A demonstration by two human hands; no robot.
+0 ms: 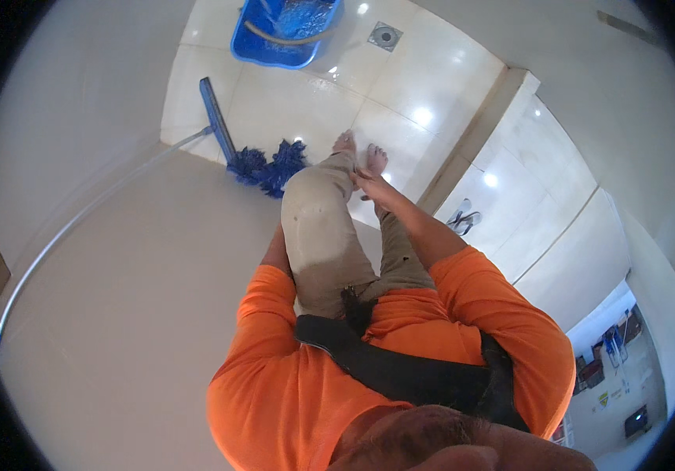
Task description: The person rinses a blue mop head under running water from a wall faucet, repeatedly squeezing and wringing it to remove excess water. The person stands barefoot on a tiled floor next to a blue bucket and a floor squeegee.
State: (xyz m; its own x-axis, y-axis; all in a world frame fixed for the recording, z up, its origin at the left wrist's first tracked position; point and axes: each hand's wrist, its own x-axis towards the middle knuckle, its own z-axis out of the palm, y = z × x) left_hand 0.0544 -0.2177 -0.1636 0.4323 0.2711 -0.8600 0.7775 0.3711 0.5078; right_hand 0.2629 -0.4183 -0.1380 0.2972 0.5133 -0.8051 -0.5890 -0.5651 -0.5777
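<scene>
I am bent over, with one knee of my beige trousers (318,216) raised. My right hand (366,183) is down at the lower end of that trouser leg, its fingers closed on the cloth by the shin. Behind the raised leg my left forearm drops out of sight, so my left hand is hidden. Both bare feet (376,159) are on the wet tiled floor. Close to the raised knee lies a blue mop head (282,167), beside a blue floor squeegee (218,118) whose long silver handle (90,208) leans along the wall.
A blue tub (274,57) of water with a hose (278,39) in it stands ahead. A square floor drain (385,36) is to its right. A raised threshold (471,141) crosses the right side, with flip-flops (464,217) beyond it. Walls (117,314) close in the left.
</scene>
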